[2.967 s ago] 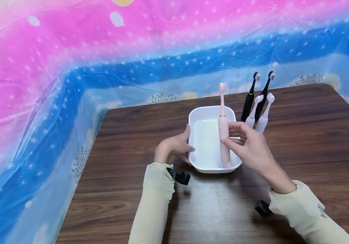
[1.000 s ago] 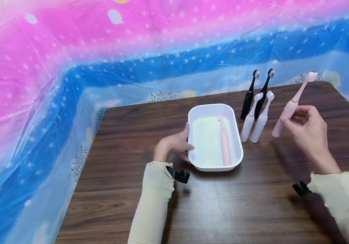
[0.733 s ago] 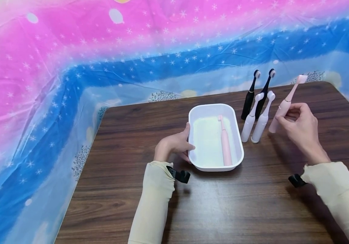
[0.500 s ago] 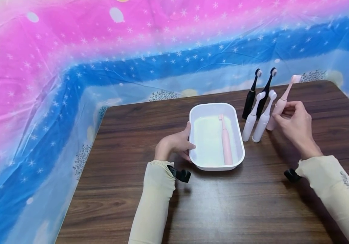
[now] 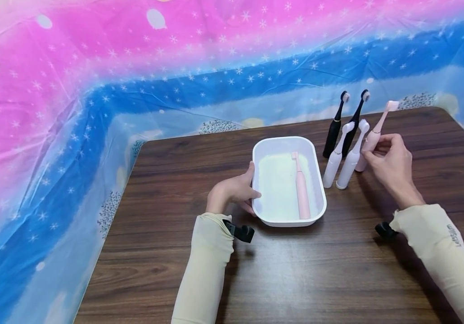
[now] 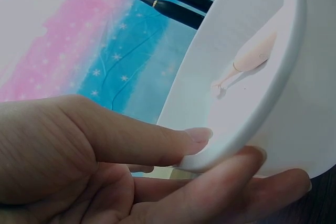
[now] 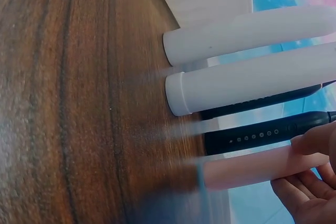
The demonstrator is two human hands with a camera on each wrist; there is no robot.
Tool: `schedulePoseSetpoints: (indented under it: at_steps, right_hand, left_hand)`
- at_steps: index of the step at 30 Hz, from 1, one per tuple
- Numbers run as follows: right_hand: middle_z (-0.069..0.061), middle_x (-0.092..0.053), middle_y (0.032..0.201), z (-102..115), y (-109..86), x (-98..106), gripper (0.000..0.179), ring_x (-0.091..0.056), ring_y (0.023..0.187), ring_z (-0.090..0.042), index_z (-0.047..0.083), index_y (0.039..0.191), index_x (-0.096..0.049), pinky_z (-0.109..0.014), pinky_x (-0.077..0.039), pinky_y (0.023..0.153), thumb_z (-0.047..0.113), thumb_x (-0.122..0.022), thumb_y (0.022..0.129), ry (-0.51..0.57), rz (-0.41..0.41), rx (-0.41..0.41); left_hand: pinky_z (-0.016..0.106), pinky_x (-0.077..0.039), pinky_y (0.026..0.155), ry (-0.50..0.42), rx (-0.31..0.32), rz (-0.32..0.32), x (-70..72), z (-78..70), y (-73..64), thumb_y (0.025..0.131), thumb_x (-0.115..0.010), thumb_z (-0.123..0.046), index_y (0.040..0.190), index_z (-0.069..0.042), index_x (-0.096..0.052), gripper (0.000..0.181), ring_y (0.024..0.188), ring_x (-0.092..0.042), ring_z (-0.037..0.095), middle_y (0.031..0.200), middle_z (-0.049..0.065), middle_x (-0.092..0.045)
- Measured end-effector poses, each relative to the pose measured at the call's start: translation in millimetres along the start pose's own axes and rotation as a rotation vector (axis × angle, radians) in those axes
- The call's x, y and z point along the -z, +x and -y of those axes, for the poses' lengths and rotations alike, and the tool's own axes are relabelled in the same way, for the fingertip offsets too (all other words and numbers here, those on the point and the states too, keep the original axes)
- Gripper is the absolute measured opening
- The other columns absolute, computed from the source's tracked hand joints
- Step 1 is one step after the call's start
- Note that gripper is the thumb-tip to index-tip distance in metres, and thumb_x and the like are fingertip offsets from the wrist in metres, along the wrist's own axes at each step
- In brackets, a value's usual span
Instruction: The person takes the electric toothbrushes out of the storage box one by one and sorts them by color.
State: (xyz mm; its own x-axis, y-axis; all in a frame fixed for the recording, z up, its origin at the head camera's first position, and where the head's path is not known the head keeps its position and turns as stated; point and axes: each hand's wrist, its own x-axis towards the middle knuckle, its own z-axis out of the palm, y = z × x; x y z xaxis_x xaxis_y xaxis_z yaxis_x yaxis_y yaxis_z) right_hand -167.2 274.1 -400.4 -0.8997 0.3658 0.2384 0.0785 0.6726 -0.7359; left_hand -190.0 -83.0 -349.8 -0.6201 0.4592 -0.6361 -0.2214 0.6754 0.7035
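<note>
At the left rim of a white plastic tray (image 5: 279,223), my left hand (image 5: 233,191) grips the edge, thumb inside and fingers outside. Inside the tray lies one pink electric toothbrush (image 5: 303,193), brush head toward the far end. My right hand (image 5: 394,164) pinches a second pink electric toothbrush (image 5: 373,138) by its handle. It is upright, just right of two white electric toothbrushes (image 5: 349,165). In the right wrist view, the held toothbrush's base (image 7: 215,176) is at the tabletop; whether it touches cannot be told.
Two black electric toothbrushes (image 5: 331,138) stand behind the white ones, right of the tray. All rest on a dark wooden table (image 5: 296,274). A pink and blue patterned cloth (image 5: 199,90) hangs behind the table's far edge.
My right hand has carried a pink toothbrush from over the tray to the far right, then back left and down beside the white ones. My left hand keeps its grip on the tray.
</note>
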Motion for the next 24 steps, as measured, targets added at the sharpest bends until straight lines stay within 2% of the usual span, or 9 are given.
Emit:
schedulePoseSetpoints:
  at_steps: [5,13,24]
  right_hand:
    - [-0.02,-0.06,0.117,-2.4,0.3,-0.9,0.05,-0.059,0.101,-0.022,-0.001,0.126,-0.045,-0.001,-0.035,0.07,0.029,-0.062,0.09,0.002,0.002,-0.002]
    - [-0.02,-0.06,0.119,-2.7,-2.1,-1.5,0.05,-0.059,0.107,-0.03,0.0,0.128,-0.044,-0.005,-0.037,0.073,0.028,-0.062,0.091,0.001,-0.011,-0.024]
    - [-0.022,-0.06,0.119,-3.5,-1.1,-3.0,0.05,-0.06,0.105,-0.029,-0.001,0.128,-0.043,0.001,-0.033,0.07,0.026,-0.062,0.091,0.004,-0.006,-0.021]
  left_hand:
    - [0.05,-0.057,0.084,0.007,0.004,0.003,-0.1,0.1,0.7,0.1,-0.048,-0.008,0.148,-0.031,0.026,0.092,0.072,-0.068,0.028,0.139,0.024,-0.035]
    - [0.05,-0.057,0.084,0.009,0.001,0.003,0.1,-0.4,-0.6,0.099,-0.049,-0.008,0.147,-0.032,0.027,0.093,0.073,-0.068,0.028,0.142,0.024,-0.034]
    - [0.051,-0.057,0.085,-0.001,-0.001,0.007,0.5,0.4,0.1,0.1,-0.048,-0.007,0.147,-0.031,0.027,0.092,0.07,-0.068,0.027,0.135,0.025,-0.04]
